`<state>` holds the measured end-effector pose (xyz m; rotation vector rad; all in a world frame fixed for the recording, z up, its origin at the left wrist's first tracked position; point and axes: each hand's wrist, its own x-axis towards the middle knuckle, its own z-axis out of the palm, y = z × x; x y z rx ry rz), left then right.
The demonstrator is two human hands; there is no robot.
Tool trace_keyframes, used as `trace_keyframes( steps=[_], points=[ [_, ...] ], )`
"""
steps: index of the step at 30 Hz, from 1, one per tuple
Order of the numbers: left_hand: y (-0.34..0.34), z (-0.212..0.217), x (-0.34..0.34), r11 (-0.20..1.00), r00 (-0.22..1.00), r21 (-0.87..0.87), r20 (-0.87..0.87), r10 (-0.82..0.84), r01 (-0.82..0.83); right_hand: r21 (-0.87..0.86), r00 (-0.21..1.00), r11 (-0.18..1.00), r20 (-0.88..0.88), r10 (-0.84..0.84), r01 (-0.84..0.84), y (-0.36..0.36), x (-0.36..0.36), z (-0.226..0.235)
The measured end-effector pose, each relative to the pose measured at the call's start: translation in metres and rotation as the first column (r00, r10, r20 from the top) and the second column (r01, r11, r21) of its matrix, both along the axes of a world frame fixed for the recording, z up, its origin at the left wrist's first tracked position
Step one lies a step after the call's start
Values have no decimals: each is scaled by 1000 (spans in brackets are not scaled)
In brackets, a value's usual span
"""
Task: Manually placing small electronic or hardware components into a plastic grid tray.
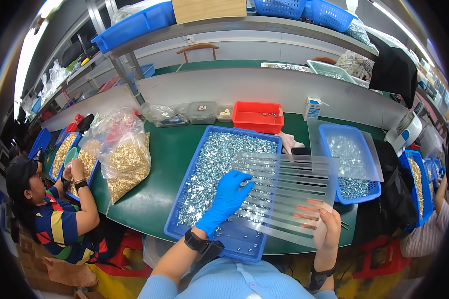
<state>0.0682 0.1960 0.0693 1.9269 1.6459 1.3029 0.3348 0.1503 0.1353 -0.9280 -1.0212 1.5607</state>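
A clear plastic sheet with long parallel slots [289, 189] lies tilted over the right part of a blue tray [172, 219]. My bare right hand [328, 224] grips its near right corner, thumb on top and fingers visible through the plastic underneath. My left hand [232, 192], in a blue glove, is over the tray at the sheet's left edge. Its thumb and forefinger are apart, and I see nothing between them. Small shiny metal parts [204, 164] cover much of the tray, thinning toward its near end. Some show through the slots.
A second blue tray [374, 192] of metal parts stands right, partly under a clear sheet. Left are a bag of gold-coloured parts [127, 167] and a co-worker [60, 214] handling similar parts. Behind the tray sit a red bin [257, 124] and a lidded box [202, 117].
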Motion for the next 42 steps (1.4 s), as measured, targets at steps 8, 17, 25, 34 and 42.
trace_keyframes(
  steps=[8, 17, 25, 34, 42],
  points=[
    [9, -4, 6, 998, 998, -61, -60, 22, -25, -3, 1000, 1000, 10, 9, -9, -2, 1, 1],
    [10, -30, -70, 991, 971, 37, -200, 133, -129, 2, 1000, 1000, 21, -2, 2, 1, 7, 7],
    [4, -45, -89, 987, 854, -116, -518, 37, -113, 43, 987, 987, 38, -156, 154, -2, 24, 1],
    [-42, -30, -65, 929, 818, -367, -548, -177, -45, 95, 978, 974, 21, -209, 206, -3, -2, -14],
    [-20, -73, -84, 981, 986, -135, -107, 128, -141, 83, 982, 979, -53, -182, 186, -11, -21, -20]
  ],
)
